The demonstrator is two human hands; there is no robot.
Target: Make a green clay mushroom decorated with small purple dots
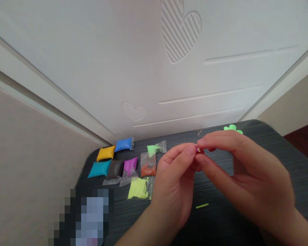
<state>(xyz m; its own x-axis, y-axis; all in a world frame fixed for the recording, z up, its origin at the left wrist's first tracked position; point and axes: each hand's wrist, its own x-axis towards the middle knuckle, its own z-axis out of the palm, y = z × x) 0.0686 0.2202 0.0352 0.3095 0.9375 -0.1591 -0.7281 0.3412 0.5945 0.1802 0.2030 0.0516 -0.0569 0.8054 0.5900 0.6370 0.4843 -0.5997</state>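
Observation:
Between my fingertips is a tiny purple and yellow piece of clay (198,150), mostly hidden by the fingers. My left hand (177,174) pinches it from the left with thumb and index finger. From the right, my right hand (248,174) closes thumb and index finger on the same piece. Below the hands, a thin yellow-green clay strip (202,206) lies on the dark table (133,217). Behind my right hand, a light green flower-shaped thing (232,128) shows in part. Nearest my left hand are a yellow-green clay pack (138,188) and a brown-orange clay bag (148,169).
Farther left lie clay packs in blue (123,145), yellow (106,153), teal (99,169), black (114,169) and purple (130,166). An opened light green bag (153,149) sits behind. A white panel (133,75) with heart reliefs rises at the table's back edge. A pixelated object (92,218) occupies the lower left.

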